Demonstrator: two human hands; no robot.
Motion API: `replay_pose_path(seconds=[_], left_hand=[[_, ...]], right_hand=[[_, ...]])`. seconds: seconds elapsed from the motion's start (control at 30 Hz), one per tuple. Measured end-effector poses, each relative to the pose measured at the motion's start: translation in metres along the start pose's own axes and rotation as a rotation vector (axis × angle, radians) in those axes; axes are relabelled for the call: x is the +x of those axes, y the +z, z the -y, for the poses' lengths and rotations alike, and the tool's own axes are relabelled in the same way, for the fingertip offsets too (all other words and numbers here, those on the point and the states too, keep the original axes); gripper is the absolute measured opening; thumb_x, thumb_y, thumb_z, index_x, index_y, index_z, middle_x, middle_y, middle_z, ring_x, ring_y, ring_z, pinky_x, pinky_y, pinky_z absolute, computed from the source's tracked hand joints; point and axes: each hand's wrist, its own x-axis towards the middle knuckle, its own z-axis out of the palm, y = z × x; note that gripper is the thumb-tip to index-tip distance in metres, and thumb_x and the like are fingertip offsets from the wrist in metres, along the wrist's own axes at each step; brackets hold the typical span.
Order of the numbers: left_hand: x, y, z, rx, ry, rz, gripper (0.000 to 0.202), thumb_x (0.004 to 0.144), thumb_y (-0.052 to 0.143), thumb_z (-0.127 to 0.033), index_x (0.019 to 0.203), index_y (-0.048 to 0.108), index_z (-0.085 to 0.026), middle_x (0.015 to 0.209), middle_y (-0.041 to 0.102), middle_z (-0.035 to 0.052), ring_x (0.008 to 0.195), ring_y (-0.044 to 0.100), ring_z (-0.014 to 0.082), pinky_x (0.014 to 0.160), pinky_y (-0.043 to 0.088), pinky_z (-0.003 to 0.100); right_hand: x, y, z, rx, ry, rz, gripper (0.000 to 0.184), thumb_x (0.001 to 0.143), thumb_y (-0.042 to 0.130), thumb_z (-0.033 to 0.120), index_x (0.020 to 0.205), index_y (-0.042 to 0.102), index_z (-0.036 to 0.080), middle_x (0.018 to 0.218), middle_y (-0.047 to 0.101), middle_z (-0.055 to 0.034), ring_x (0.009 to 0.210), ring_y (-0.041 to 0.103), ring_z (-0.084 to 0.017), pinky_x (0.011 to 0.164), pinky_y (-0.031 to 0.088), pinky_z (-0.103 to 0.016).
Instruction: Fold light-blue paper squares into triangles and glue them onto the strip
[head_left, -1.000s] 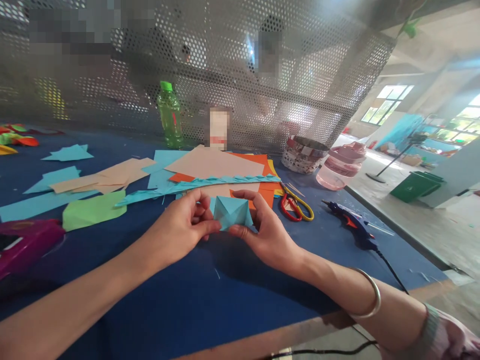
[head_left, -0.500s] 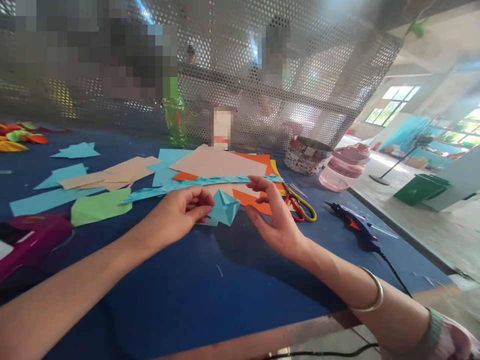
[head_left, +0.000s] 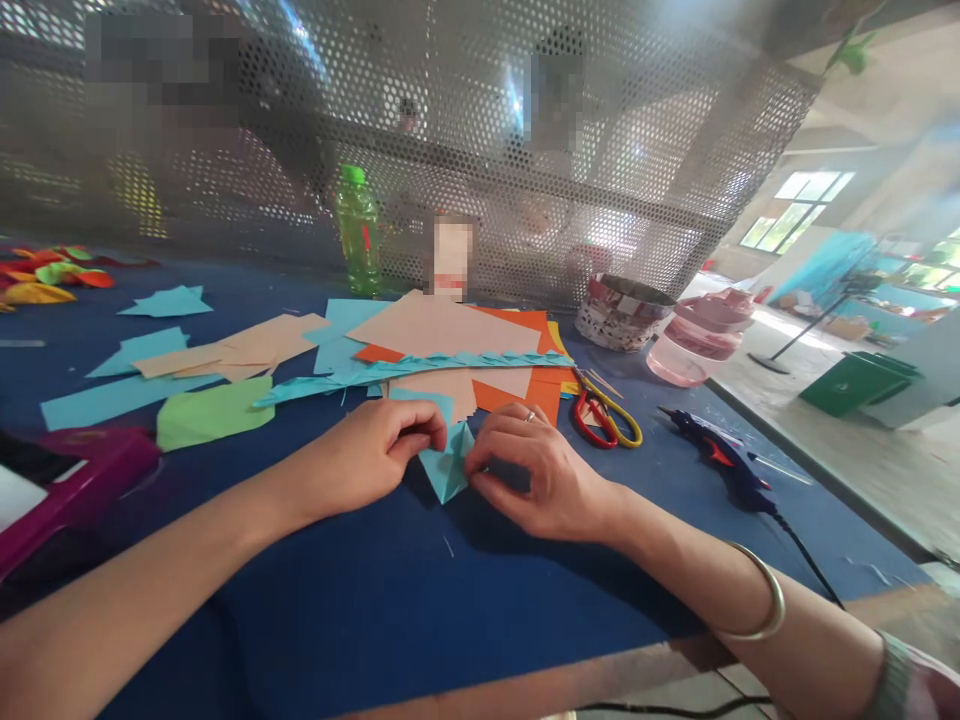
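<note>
A small folded light-blue paper piece (head_left: 445, 467) rests on the dark blue table (head_left: 420, 590) between my hands. My left hand (head_left: 375, 455) pinches its left edge with thumb and curled fingers. My right hand (head_left: 534, 470), a ring on one finger, presses down on the piece's right side with bent fingers. A silver bangle (head_left: 757, 605) circles my right wrist. Just behind the hands lies a long light-blue strip of joined folded pieces (head_left: 420, 365) over tan (head_left: 442, 325) and orange sheets (head_left: 536, 390).
Red-and-yellow scissors (head_left: 607, 418) and a blue glue gun (head_left: 724, 460) lie to the right. A green bottle (head_left: 358, 230), a paper-wrapped bowl (head_left: 621, 310) and a pink jar (head_left: 697, 335) stand by the perforated metal screen (head_left: 465, 130). Loose green (head_left: 214, 412) and blue sheets (head_left: 112, 398) lie left; a magenta object (head_left: 75, 480) sits far left.
My right hand, open and off the paper half a second ago, has come down onto the folded piece. The piece has been lowered from in the air to the table.
</note>
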Motion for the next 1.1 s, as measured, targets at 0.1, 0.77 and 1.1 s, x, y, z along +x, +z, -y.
replay_pose_path(seconds=[0.1, 0.77, 1.1], left_hand=[[0.000, 0.003, 0.001, 0.020, -0.005, 0.008, 0.018, 0.084, 0.049, -0.028, 0.075, 0.065, -0.025, 0.075, 0.070, -0.0006, 0.073, 0.062, 0.0210, 0.071, 0.044, 0.031], [0.000, 0.012, 0.006, 0.096, 0.269, 0.039, 0.018, 0.085, 0.059, -0.019, 0.074, 0.073, -0.023, 0.088, 0.075, 0.0001, 0.081, 0.068, 0.0176, 0.078, 0.048, 0.028], [-0.003, 0.016, 0.001, 0.113, 0.236, -0.004, 0.011, 0.080, 0.064, -0.017, 0.071, 0.069, -0.020, 0.084, 0.071, -0.0012, 0.077, 0.065, 0.0140, 0.073, 0.046, 0.026]], right_hand=[[0.000, 0.001, 0.001, 0.013, 0.000, 0.015, 0.010, 0.084, 0.060, 0.011, 0.082, 0.063, 0.021, 0.082, 0.068, -0.0021, 0.083, 0.058, -0.019, 0.083, 0.043, -0.036], [0.000, 0.008, -0.012, 0.113, 0.119, 0.050, 0.016, 0.082, 0.063, 0.004, 0.088, 0.068, 0.018, 0.083, 0.067, -0.0019, 0.080, 0.061, -0.015, 0.079, 0.048, -0.028], [-0.001, 0.006, -0.025, 0.164, -0.012, 0.074, 0.016, 0.083, 0.063, 0.002, 0.087, 0.070, 0.015, 0.082, 0.068, -0.0034, 0.080, 0.062, -0.015, 0.077, 0.049, -0.027]])
